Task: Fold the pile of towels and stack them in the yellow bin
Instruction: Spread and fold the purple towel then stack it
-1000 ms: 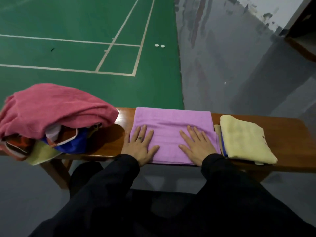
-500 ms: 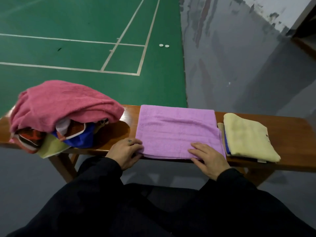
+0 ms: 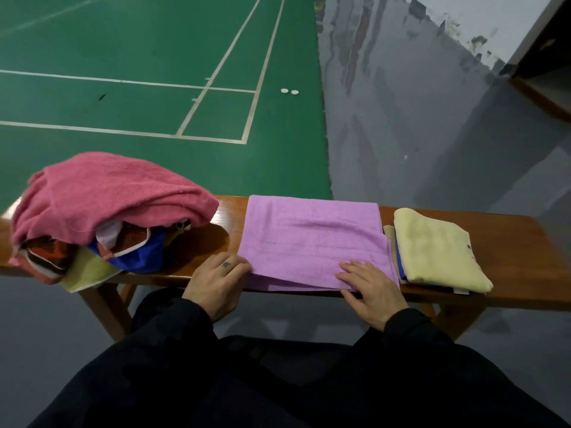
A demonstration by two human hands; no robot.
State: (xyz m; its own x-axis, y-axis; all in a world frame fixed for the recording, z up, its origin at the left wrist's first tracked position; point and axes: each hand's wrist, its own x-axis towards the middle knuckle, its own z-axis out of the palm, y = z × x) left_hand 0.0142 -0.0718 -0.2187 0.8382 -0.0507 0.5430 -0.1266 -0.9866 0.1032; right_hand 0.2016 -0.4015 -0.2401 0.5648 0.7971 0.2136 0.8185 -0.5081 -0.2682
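A purple towel (image 3: 309,236) lies folded flat across the middle of the wooden bench (image 3: 525,264). My left hand (image 3: 216,282) is at its near-left corner, fingers curled onto the corner. My right hand (image 3: 370,288) holds the near edge toward the right, fingers on top and thumb along the edge. On the left sits the unfolded pile, a pink towel (image 3: 108,196) draped over several coloured cloths. A folded pale yellow towel (image 3: 438,251) lies at the right on a blue one (image 3: 399,261). No yellow bin is in view.
Bare bench wood shows between the pile and the purple towel (image 3: 222,239) and at the far right end. Beyond the bench lie a green court floor (image 3: 154,118) and grey floor. My dark-clothed legs fill the foreground under the bench's near edge.
Both hands have slid back from lying flat on the purple towel to its near edge. The left one has gone to the near-left corner and curled its fingers.
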